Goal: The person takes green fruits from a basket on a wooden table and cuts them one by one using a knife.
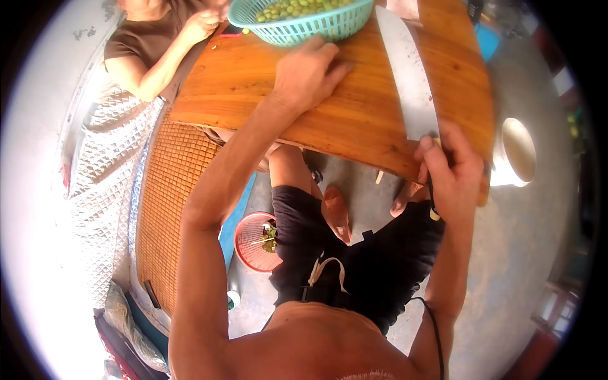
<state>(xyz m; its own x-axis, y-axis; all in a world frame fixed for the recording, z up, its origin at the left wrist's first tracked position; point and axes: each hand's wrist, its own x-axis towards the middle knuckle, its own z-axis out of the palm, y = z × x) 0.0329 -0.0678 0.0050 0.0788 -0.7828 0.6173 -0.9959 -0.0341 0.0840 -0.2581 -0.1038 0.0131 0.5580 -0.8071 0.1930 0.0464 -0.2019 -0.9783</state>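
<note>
My right hand [453, 168] is closed around the dark handle of a large knife [408, 73]. The knife's broad, spotted blade points away from me over the wooden table [240, 85]. On the tabletop, my left hand [308, 74] has its thumb stretched to the right and its fingers apart, with nothing visible in it. Its fingertips are close to the near side of a turquoise plastic basket [304, 31]; whether they touch it I cannot tell. Small green fruits [297, 9] fill the basket.
Across the table's left corner sits a person [142, 54], hands near the basket. A red basket [253, 259] with green scraps stands on the floor by my leg. To the right is a white bucket [518, 152]. A woven-mat seat [174, 190] lies to the left.
</note>
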